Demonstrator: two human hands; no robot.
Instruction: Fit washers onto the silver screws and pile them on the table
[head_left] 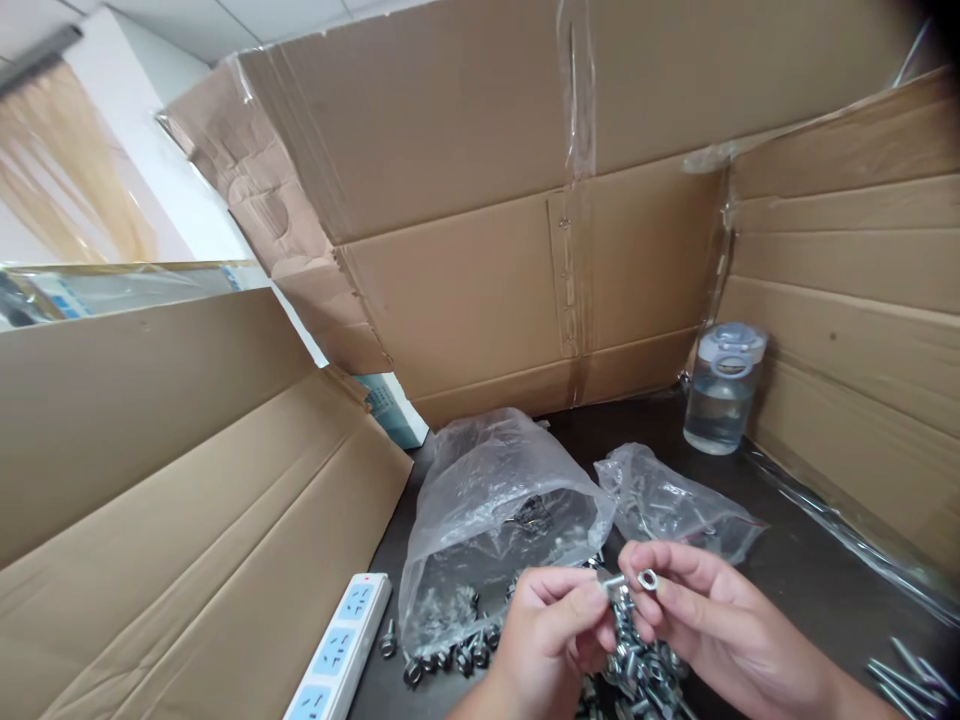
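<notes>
My left hand is closed, thumb and forefinger pinching a small silver bolt whose shank points right. In my right hand, a silver hex nut sits between thumb and fingers, its hole visible. Bolt and nut are close together with a narrow gap between them. Below both hands lies a heap of silver bolts, partly hidden by the fingers. Just beyond my left hand, a large clear plastic bag lies with its mouth open, and several dark metal fasteners are strewn along its edge.
A smaller plastic bag lies beyond my right hand. A water bottle stands at the back right. A white power strip is at the left, several metal rods at the right. Cardboard walls surround the dark table.
</notes>
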